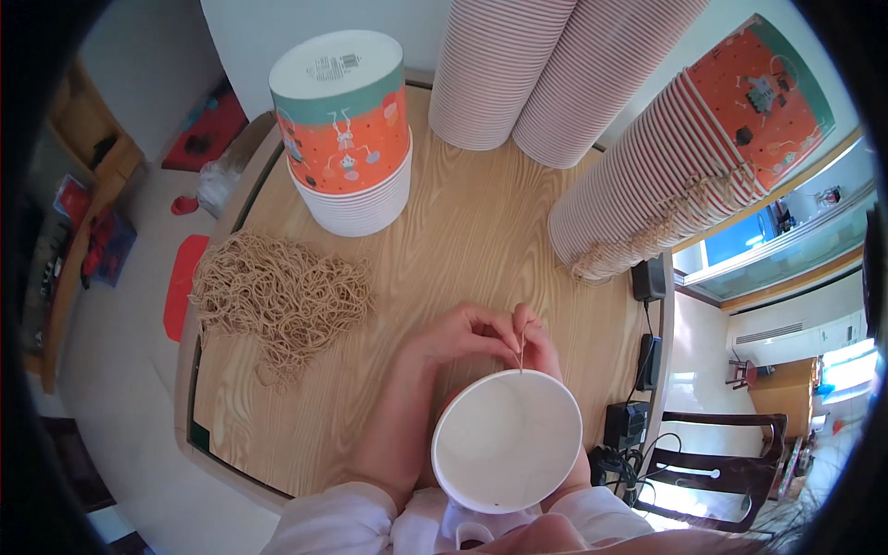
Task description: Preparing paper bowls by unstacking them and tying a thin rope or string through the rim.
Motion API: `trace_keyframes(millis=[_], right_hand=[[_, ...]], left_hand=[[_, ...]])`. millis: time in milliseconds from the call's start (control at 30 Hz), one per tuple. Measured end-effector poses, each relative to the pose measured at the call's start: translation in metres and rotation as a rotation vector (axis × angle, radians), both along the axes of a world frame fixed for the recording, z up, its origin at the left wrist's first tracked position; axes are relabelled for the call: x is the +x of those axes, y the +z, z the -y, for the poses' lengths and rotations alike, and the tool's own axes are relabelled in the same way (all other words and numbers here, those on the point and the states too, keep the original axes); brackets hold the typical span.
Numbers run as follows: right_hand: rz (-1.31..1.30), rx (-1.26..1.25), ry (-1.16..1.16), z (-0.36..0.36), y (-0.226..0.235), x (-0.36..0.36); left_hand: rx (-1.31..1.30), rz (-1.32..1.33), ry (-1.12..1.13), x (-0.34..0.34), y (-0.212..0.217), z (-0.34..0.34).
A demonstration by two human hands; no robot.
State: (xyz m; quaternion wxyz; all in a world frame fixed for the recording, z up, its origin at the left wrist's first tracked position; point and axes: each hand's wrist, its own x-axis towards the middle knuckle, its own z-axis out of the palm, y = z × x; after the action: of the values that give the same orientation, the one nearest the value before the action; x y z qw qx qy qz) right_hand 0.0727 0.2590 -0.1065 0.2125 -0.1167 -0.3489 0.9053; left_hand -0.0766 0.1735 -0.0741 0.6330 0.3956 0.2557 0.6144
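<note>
A white paper bucket (507, 444) is tilted close against me, its open mouth facing up and its white inside showing. Just beyond its far rim, my left hand (467, 333) pinches a thin tan string (522, 351) at the rim. My right hand (539, 351) is closed on the same string with thumb and fingertips. The bucket hides part of the right hand and forearm. To the left of my hands, a tangled heap of tan strings (277, 296) lies on the wooden table (453, 231).
An upside-down bucket stack with orange and green print (347, 139) stands behind the string heap. Tall stacks of white-rimmed buckets (495, 74) rise at the back. On the right leans another stack (647, 185) with strings along its side. Black adapters and cables (627, 425) line the right edge.
</note>
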Motion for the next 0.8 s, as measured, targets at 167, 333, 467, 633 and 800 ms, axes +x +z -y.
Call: trace_keyframes(millis=[167, 333, 467, 633, 800], right_hand=[[-0.122, -0.112, 0.002, -0.003, 0.001, -0.005], [-0.132, -0.152, -0.009, 0.005, 0.015, -0.009], [-0.058, -0.099, 0.001, -0.002, 0.011, -0.005], [0.036, -0.017, 0.004, 0.0, 0.012, -0.003], [0.081, 0.017, 0.024, 0.005, 0.015, -0.002]], left_hand=[[0.058, 0.04, 0.032, 0.002, -0.008, -0.003], [0.167, 0.236, 0.055, 0.003, -0.022, -0.002], [0.134, 0.01, 0.101, 0.002, -0.013, -0.002], [0.1, -0.134, 0.151, -0.001, -0.007, 0.002], [0.054, -0.332, 0.087, -0.007, 0.006, 0.006]])
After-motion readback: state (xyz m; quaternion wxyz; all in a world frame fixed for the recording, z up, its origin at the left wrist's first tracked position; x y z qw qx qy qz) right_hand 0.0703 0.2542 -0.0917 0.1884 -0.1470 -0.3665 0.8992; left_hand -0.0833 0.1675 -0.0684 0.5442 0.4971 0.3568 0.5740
